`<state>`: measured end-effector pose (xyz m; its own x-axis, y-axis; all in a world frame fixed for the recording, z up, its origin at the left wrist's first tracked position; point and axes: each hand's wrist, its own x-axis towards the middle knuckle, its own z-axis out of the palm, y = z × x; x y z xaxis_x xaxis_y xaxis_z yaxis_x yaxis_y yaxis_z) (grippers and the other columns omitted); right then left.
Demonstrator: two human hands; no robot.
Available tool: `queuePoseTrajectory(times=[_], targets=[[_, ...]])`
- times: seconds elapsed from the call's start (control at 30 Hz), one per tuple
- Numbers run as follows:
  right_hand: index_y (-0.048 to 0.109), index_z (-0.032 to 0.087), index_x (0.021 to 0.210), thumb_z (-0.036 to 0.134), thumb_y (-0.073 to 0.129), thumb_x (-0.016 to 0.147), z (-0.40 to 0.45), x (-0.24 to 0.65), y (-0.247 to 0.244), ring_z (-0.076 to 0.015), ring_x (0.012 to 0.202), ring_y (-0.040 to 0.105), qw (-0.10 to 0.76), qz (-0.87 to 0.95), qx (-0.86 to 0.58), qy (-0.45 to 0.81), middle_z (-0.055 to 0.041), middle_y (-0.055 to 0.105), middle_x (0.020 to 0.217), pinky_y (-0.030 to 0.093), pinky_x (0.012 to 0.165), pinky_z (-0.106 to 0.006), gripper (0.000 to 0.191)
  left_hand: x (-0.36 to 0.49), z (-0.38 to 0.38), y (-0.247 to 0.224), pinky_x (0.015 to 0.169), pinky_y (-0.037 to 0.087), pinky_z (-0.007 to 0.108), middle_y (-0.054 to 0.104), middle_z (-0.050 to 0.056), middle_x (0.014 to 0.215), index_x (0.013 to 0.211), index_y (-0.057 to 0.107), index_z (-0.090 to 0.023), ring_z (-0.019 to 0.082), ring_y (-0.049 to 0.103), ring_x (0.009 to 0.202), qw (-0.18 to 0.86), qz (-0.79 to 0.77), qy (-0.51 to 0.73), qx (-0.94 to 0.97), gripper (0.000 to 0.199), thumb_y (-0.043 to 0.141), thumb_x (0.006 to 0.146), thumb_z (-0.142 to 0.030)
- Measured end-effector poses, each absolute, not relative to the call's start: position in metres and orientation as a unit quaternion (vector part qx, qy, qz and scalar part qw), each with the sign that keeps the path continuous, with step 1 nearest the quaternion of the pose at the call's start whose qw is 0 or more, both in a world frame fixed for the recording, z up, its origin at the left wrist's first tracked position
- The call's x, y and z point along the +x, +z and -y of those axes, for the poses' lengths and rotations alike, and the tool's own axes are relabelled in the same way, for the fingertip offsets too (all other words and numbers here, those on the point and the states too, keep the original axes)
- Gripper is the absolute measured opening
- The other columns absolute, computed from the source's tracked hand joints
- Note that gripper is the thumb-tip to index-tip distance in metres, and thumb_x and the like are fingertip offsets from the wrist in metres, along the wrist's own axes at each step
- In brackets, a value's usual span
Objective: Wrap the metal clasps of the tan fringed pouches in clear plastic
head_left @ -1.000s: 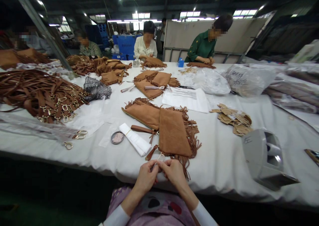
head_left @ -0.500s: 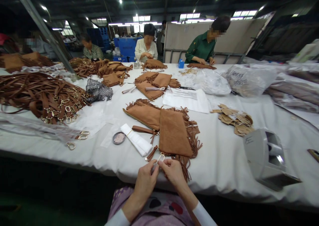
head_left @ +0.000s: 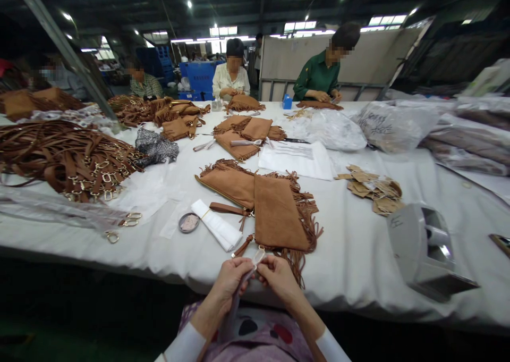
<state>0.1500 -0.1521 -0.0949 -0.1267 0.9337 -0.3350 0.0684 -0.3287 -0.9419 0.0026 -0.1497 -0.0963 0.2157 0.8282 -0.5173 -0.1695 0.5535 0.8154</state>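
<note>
Holding a wrapped strap (head_left: 235,301) in the left hand (head_left: 227,279), pinched firmly between thumb and fingers just short of the metal clip (head_left: 258,255). Pinching the same end with the right hand (head_left: 281,277) too, thumb against fingertips at the base of the clip, close beside the left fingertips; cannot tell whether on metal or on wrapping. Just beyond both sets of fingertips, pointing away from the body: the clip, an upright loop. Right behind it, the lower left corner of a brown fringed bag (head_left: 281,213), flat on the white-covered table (head_left: 350,266); cannot tell whether touching. Below the left hand, toward the lap: the rest of the strap, hanging in pale film.

Now for writing. On a plastic sack (head_left: 394,125), at the right of the table, dark handwriting in rows, too distorted to read. On the side of a grey dispenser (head_left: 414,250), front right, a single handwritten character, also unclear. On a blue crate (head_left: 200,75) behind the table, a line of dark lettering, too small to read. On white sheets (head_left: 297,159) beyond the bag, several dark parallel lines; cannot tell whether print. To the right of these, a loose heap of tan tags (head_left: 372,189).
</note>
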Motion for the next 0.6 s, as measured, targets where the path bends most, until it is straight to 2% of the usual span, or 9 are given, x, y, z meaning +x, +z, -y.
queuePoseTrajectory(times=[0.2,0.3,0.37,0.43,0.53,0.6], targets=[[0.061,0.016,0.071,0.035,0.054,0.069,0.151,0.145,-0.102,-0.0109,0.042,0.048,0.364,0.421,-0.608,0.567,0.0016,0.057,0.053,0.035,0.038,-0.02,0.02,0.007,0.15,-0.089,0.033,0.02,0.018,0.054,-0.004,0.05,0.077,0.064,-0.011,0.004,0.034,0.032,0.635,-0.564,0.372,0.374,0.033,0.066,0.066,-0.042],[0.064,0.015,0.086,0.036,0.056,0.069,0.155,0.145,-0.101,-0.0115,0.046,0.051,0.403,0.382,-0.603,0.573,0.0012,0.06,0.059,0.036,0.04,-0.02,0.028,0.008,0.151,-0.089,0.035,0.025,0.017,0.055,-0.003,0.052,0.077,0.064,-0.011,0.005,0.038,0.037,0.586,-0.583,0.377,0.418,0.029,0.063,0.07,-0.04],[0.062,0.015,0.099,0.036,0.062,0.068,0.157,0.145,-0.1,-0.0118,0.052,0.054,0.429,0.355,-0.56,0.613,0.0009,0.062,0.064,0.041,0.047,-0.02,0.037,0.01,0.153,-0.091,0.038,0.029,0.017,0.058,-0.002,0.056,0.078,0.062,-0.013,0.006,0.043,0.042,0.559,-0.585,0.377,0.451,0.029,0.061,0.073,-0.041],[0.06,0.016,0.102,0.038,0.07,0.066,0.157,0.142,-0.098,-0.0123,0.058,0.057,0.452,0.321,-0.508,0.66,0.0001,0.065,0.07,0.044,0.055,-0.022,0.044,0.014,0.156,-0.095,0.039,0.031,0.016,0.059,-0.003,0.057,0.083,0.057,-0.015,0.007,0.045,0.043,0.548,-0.579,0.379,0.471,0.03,0.059,0.076,-0.044],[0.059,0.017,0.087,0.042,0.079,0.058,0.154,0.138,-0.094,-0.012,0.056,0.056,0.479,0.246,-0.476,0.695,-0.0006,0.065,0.073,0.04,0.049,-0.021,0.044,0.023,0.161,-0.096,0.036,0.026,0.016,0.054,-0.008,0.051,0.093,0.043,-0.021,0.006,0.039,0.034,0.579,-0.556,0.378,0.461,0.036,0.055,0.079,-0.052],[0.055,0.017,0.074,0.043,0.081,0.054,0.149,0.138,-0.091,-0.0101,0.049,0.05,0.487,0.207,-0.479,0.7,0.001,0.061,0.065,0.033,0.041,-0.02,0.042,0.028,0.163,-0.094,0.035,0.024,0.016,0.053,-0.01,0.051,0.093,0.037,-0.023,0.005,0.036,0.031,0.617,-0.53,0.362,0.456,0.039,0.055,0.079,-0.054]])
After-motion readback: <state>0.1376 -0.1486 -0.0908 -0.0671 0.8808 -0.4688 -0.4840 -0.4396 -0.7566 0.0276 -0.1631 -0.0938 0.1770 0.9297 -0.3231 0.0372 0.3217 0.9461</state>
